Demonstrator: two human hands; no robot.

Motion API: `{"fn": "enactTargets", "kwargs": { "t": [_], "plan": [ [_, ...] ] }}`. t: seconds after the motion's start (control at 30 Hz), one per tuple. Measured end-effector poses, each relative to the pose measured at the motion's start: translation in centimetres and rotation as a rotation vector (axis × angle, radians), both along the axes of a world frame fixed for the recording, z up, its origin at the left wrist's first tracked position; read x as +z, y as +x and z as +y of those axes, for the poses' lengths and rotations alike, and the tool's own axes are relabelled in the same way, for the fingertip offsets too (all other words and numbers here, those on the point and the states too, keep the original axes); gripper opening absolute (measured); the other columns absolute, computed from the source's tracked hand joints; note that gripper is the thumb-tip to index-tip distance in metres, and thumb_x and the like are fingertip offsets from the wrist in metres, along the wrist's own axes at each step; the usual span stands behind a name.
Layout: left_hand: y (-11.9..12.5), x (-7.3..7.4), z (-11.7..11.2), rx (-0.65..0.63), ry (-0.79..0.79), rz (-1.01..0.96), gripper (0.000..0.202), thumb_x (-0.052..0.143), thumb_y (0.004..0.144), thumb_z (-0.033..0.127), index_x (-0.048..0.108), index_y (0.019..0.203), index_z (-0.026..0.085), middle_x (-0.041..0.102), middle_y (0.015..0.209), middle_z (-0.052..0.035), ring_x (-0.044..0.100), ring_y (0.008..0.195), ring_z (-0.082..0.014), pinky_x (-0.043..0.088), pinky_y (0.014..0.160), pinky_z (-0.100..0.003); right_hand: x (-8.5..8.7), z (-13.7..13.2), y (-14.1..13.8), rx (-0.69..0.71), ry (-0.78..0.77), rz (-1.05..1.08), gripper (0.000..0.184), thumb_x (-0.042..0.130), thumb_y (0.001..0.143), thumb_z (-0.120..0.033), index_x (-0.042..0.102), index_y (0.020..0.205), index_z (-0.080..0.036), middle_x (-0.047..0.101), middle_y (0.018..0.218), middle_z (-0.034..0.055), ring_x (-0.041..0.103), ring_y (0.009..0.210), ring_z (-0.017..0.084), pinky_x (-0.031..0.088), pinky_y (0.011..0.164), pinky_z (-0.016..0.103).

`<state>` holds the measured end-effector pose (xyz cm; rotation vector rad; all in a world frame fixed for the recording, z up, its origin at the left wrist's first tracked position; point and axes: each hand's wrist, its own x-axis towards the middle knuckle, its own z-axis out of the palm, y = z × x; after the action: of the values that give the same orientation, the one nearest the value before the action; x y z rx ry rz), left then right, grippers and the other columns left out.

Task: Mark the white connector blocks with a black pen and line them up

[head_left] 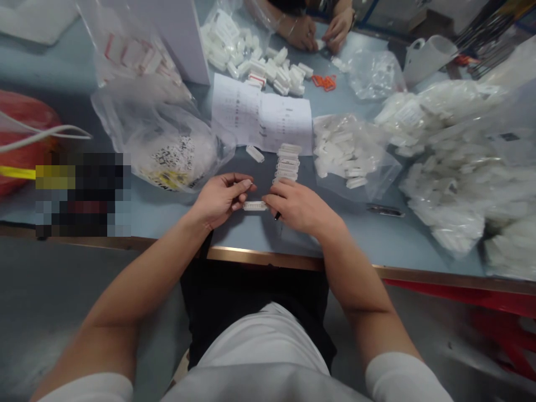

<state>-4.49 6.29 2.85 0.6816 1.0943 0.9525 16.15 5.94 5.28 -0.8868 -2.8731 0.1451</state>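
Observation:
A small white plastic connector [255,206] is held between both my hands just above the grey table [377,240] near its front edge. My left hand [220,198] pinches its left end, fingers curled. My right hand [295,205] grips its right end and also holds a thin dark tool [277,215] whose tip pokes out below the fingers. Just beyond my right hand stands a short stack of similar white connectors [287,162], and one loose connector [255,153] lies beside it.
A printed paper sheet [262,114] lies behind the stack. Clear bags of white parts sit left [163,139], centre right [352,153] and far right [464,167]. A loose pile of connectors [255,56] and orange clips [325,82] lie farther back, by another person's hands [320,30].

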Motion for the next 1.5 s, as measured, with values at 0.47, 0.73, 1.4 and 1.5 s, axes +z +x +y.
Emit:
{"fn": "enactTargets", "kwargs": {
  "t": [0.47, 0.73, 1.4, 1.5],
  "plan": [
    [-0.2, 0.1, -0.1, -0.041, 0.053, -0.006, 0.026, 0.080, 0.070, 0.026, 0.064, 0.089, 0.016, 0.069, 0.077, -0.0038, 0.043, 0.047, -0.0030, 0.028, 0.040, -0.015, -1.0, 0.2, 0.0, -0.177, 0.041, 0.286, 0.024, 0.044, 0.093, -0.011, 0.067, 0.096, -0.018, 0.062, 0.092, 0.0084, 0.053, 0.087, 0.019, 0.043, 0.073, 0.032],
    [-0.2, 0.3, -0.4, -0.152, 0.134, -0.031, 0.027, 0.083, 0.071, 0.034, 0.067, 0.083, 0.016, 0.066, 0.074, -0.0019, 0.040, 0.046, -0.0022, 0.027, 0.042, -0.017, -1.9, -0.2, -1.7, -0.285, 0.062, 0.545, 0.020, 0.046, 0.097, -0.021, 0.066, 0.097, -0.022, 0.064, 0.093, 0.0059, 0.056, 0.087, 0.016, 0.048, 0.079, 0.030],
    [-0.1, 0.6, -0.4, -0.098, 0.105, -0.030, 0.029, 0.085, 0.067, 0.034, 0.067, 0.072, 0.012, 0.056, 0.059, 0.0014, 0.036, 0.046, -0.0021, 0.027, 0.043, -0.017, -1.8, -0.1, -2.3, -0.217, 0.133, 0.545, 0.021, 0.042, 0.094, -0.011, 0.061, 0.094, -0.020, 0.058, 0.086, 0.0052, 0.050, 0.081, 0.017, 0.043, 0.076, 0.032],
    [-0.1, 0.6, -0.4, -0.092, 0.094, -0.003, 0.030, 0.085, 0.067, 0.035, 0.067, 0.075, 0.012, 0.061, 0.064, -0.0006, 0.036, 0.045, -0.0015, 0.026, 0.042, -0.017, -1.2, 0.1, -1.4, -0.187, 0.059, 0.547, 0.019, 0.043, 0.090, -0.009, 0.059, 0.095, -0.019, 0.057, 0.088, 0.0052, 0.049, 0.084, 0.017, 0.043, 0.078, 0.032]
  ]
}}
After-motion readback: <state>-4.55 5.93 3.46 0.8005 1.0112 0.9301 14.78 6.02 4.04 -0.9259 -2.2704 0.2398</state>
